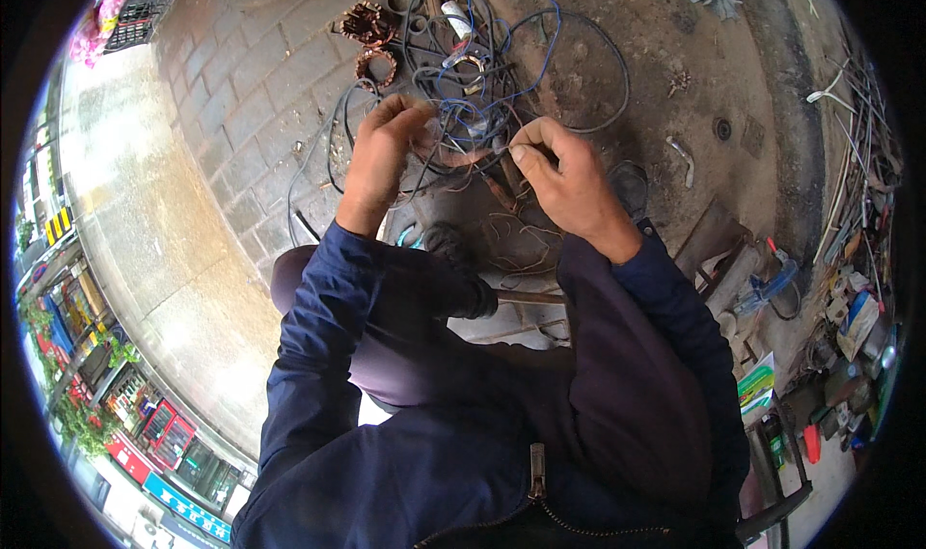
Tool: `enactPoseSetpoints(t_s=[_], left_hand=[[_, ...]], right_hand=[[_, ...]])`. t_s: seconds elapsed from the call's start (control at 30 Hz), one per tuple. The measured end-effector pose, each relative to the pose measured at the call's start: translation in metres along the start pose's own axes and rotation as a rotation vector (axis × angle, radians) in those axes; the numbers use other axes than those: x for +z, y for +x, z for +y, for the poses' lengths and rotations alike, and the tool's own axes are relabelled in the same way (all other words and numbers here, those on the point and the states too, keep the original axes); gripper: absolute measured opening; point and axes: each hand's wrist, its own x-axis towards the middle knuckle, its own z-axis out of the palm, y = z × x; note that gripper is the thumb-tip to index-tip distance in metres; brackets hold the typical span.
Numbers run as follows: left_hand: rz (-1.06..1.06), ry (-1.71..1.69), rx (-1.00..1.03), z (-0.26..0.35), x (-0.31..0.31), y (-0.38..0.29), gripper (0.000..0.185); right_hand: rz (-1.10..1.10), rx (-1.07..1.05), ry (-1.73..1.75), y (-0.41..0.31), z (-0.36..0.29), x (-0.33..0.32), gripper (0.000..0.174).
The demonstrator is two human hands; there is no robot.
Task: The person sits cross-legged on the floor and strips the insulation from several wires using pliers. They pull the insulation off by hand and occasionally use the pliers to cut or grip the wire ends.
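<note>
My right hand [568, 176] pinches the end of a thin strand of copper wire [470, 160] between thumb and forefinger. The strand is blurred and stretches left towards my left hand [382, 154]. That hand is curled and smeared by motion, so its grip is hidden from me. Under and beyond both hands lies a tangle of black and blue cables [499, 64] on the ground. A tool with a reddish-brown handle [499, 191] lies just below the gap between my hands. Loose copper wire scraps [524, 241] are scattered nearer my feet.
Two copper motor windings [376, 68] [367, 24] sit on the paving beyond my left hand. A black shoe [463, 267] is between my knees. A transparent blue object [770, 285] lies to the right, near piled rods and scrap [857, 238]. Black plastic crates [137, 21] stand at far left.
</note>
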Motion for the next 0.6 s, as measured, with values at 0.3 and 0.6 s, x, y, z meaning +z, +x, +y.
enactPoseSetpoints(t_s=[0.3,0.6], left_hand=[[-0.374,0.123,0.229,0.012,0.036,-0.025,0.022],[-0.575,0.122,-0.05,0.012,0.032,-0.022,0.021]], right_hand=[[0.025,-0.041,-0.133,-0.002,-0.006,-0.011,0.012],[-0.097,-0.027,-0.126,-0.003,-0.001,-0.02,0.013]])
